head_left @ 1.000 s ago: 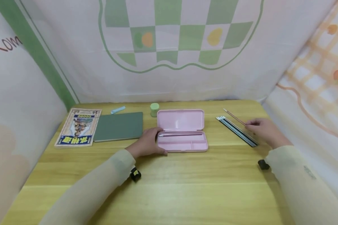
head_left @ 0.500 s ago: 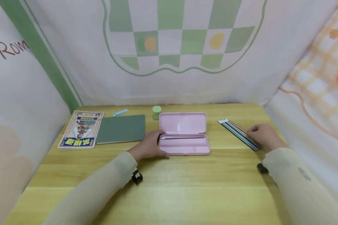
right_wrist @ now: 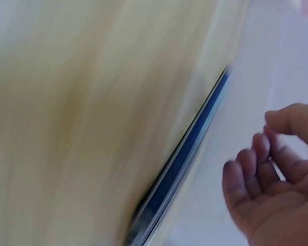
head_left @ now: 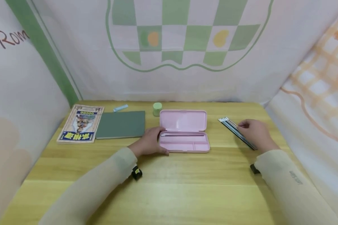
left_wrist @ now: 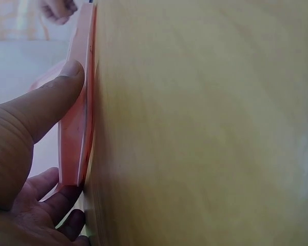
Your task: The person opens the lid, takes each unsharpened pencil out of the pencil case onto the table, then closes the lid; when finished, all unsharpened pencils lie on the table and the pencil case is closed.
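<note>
My left hand (head_left: 150, 142) grips the left end of an open pink pencil case (head_left: 183, 120), thumb at its front and fingers behind. In the left wrist view the thumb presses the case's front wall (left_wrist: 74, 148). One pencil (head_left: 183, 135) lies in the case's rear compartment. To the right, my right hand (head_left: 254, 132) hovers over several dark-striped pencils (head_left: 236, 132) lying slantwise side by side, and partly hides them. A copper-coloured pencil (head_left: 231, 122) lies along their right side. In the right wrist view the thumb and forefinger meet, apart from the pencils (right_wrist: 187, 148), with nothing visible between them.
A dark green notebook (head_left: 120, 124) and a printed booklet (head_left: 81, 123) lie left of the case. Behind them is a small light-blue item (head_left: 120, 108). A green round container (head_left: 157, 109) stands behind the case's left end. A cloth wall (head_left: 146, 84) closes the table's back.
The right hand has lowered the copper-coloured pencil beside the others, let it go and shifted left over them. The left hand keeps its hold on the pencil case.
</note>
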{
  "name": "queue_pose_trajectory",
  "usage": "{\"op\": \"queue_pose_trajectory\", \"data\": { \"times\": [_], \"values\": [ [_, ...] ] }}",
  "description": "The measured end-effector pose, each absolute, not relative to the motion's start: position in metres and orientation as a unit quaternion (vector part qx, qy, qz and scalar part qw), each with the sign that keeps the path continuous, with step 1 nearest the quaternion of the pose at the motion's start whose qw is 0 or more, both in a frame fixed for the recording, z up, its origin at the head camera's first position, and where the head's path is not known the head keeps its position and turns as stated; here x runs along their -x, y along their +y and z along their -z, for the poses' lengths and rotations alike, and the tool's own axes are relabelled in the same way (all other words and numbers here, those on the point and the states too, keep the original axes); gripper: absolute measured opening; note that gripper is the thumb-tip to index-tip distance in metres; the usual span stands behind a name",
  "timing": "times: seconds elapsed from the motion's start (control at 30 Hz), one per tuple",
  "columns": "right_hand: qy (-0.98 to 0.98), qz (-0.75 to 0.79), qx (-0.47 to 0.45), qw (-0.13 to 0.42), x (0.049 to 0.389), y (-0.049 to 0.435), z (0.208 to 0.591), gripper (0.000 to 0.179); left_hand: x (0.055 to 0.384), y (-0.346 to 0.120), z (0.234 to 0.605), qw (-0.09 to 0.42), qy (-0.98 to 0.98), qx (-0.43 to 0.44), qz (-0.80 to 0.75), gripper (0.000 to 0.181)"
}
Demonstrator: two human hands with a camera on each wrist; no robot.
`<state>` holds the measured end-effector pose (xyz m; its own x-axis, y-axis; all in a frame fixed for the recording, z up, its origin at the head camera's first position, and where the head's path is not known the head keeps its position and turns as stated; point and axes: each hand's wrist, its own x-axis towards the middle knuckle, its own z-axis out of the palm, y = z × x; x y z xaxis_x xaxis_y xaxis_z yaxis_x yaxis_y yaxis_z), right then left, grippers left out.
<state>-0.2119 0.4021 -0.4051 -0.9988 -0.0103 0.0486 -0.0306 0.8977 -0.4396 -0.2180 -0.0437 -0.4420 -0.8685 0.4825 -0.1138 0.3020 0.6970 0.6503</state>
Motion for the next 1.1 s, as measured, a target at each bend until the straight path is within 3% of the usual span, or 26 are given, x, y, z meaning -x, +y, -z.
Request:
{"op": "queue_pose_trajectory", "data": {
  "times": [0.27, 0.47, 0.77, 1.1],
  "values": [
    [-0.953, -0.267, -0.139, -0.022, 0.209, 0.308, 0.398, 0.019, 0.219, -0.044, 0.443, 0.142, 0.909, -0.214, -0.327, 0.109],
    [-0.944, -0.272, -0.180, -0.045, 0.212, 0.265, 0.405, 0.012, 0.220, -0.044, 0.442, 0.140, 0.911, -0.214, -0.323, 0.110],
    [-0.939, -0.259, -0.204, -0.098, 0.209, 0.243, 0.413, 0.018, 0.222, -0.044, 0.439, 0.139, 0.914, -0.218, -0.312, 0.109],
    [-0.937, -0.255, -0.203, -0.123, 0.211, 0.235, 0.416, 0.012, 0.220, -0.045, 0.440, 0.139, 0.915, -0.214, -0.313, 0.109]
  ]
}}
